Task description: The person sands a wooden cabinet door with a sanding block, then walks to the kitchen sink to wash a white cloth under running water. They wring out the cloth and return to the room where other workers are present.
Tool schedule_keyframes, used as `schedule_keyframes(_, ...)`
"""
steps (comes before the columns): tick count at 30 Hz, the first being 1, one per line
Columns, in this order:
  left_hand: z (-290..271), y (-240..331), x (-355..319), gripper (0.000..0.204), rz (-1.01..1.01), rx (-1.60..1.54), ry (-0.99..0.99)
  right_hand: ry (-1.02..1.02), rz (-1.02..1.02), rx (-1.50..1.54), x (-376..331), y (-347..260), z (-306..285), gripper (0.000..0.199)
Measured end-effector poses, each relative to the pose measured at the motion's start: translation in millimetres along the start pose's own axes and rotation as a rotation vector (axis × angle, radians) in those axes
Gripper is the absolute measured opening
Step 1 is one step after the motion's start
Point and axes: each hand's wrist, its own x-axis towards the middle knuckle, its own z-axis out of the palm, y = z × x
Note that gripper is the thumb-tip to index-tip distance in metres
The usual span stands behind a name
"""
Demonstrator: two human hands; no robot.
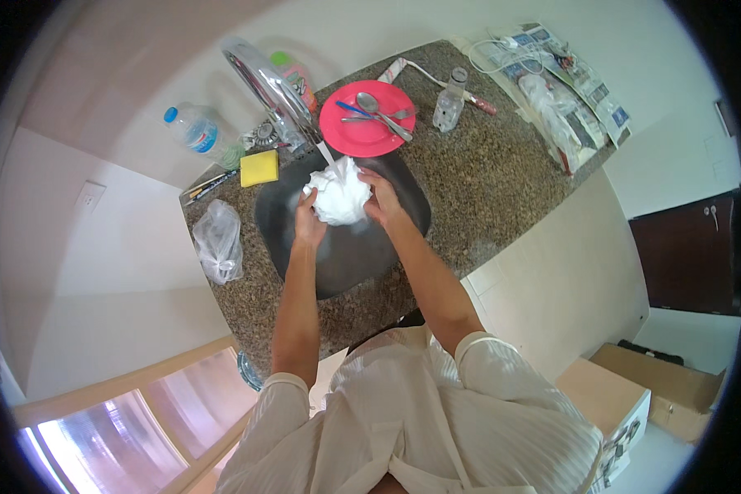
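A bunched white cloth (338,198) is held over the dark sink (346,259), under the tap (276,86), whose stream runs down onto it. My left hand (307,221) grips the cloth's left side, thumb toward its top. On the opposite side my right hand (380,198) has its fingers closed on the cloth's edge. The fingers under the cloth are partly hidden. Just behind the cloth, a pink plate (337,136) overlaps the sink's far rim and carries a spoon (368,103), a fork (399,114) and a blue-handled utensil (350,108).
Left of the sink are a yellow sponge (259,168), a clear plastic bag (219,239) and a blue-capped bottle (198,136). A green-capped bottle (298,81) stands behind the tap. To the right are a small clear bottle (450,100) and newspaper (584,132) with a white cable (502,58).
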Motion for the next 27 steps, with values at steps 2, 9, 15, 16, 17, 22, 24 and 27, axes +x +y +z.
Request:
schedule_keyframes(2,-8.8,-10.4,-6.0,0.032,-0.08,0.023,0.076,0.074,-0.009,-0.075,-4.3,-5.8,0.7,0.034)
schedule_keyframes(9,-54.8,-45.7,20.7,0.03,-0.02,-0.001,0.115,-0.05,-0.304,-0.6,-18.2,3.3,10.0,0.016)
schedule_keyframes(15,-30.3,-53.3,34.7,0.038,-0.173,-0.001,0.081,-0.107,-0.966,-1.61,-51.4,28.0,23.3,0.014)
schedule_keyframes(16,-39.5,-55.0,36.5,0.038,-0.123,-0.003,0.088,-0.09,-1.151,-1.825,-55.9,24.8,40.3,0.016)
schedule_keyframes(17,-43.5,-56.9,38.4,0.038,-0.085,-0.003,0.09,-0.091,-1.242,-1.806,-57.1,18.7,52.1,0.017)
schedule_keyframes(22,-1.0,-42.2,35.3,0.042,-0.146,-0.086,0.056,-0.037,-0.927,-1.455,-6.4,31.7,39.3,0.026)
schedule_keyframes(24,35.2,-37.6,27.4,0.044,-0.172,-0.076,0.076,0.14,-0.322,-1.088,30.0,38.2,10.8,0.03)
schedule_keyframes(27,39.1,-37.6,19.1,0.045,-0.041,-0.034,0.231,0.398,-0.141,-0.656,51.1,47.7,8.7,0.018)
